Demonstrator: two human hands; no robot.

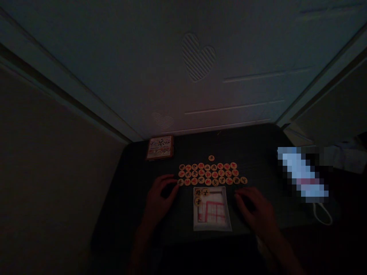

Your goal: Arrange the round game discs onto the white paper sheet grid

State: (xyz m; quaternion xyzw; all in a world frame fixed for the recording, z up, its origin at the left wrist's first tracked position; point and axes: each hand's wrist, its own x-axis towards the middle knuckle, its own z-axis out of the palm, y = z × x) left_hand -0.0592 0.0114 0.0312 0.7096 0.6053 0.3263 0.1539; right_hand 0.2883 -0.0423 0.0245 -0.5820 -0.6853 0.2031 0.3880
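Round wooden Chinese chess pieces (208,174) with red and dark characters lie in three rows on a dark table. My left hand (159,198) is at the left end of the nearest row, thumb and forefinger closed against the end chess piece (180,182). My right hand (256,210) rests right of the box, its thumb and forefinger brought together just below the row's right end. Whether anything is between them is too dark to see. In the open white box (228,221) lie three chess pieces (198,201) and a folded sheet with red lines (215,212).
One lone chess piece (211,158) lies beyond the rows. A flat box with a printed lid (159,148) sits at the back left. To the right is a bright pixelated object (302,173) with a white cord loop (323,221). A pale panel with heart reliefs (197,57) stands behind the table.
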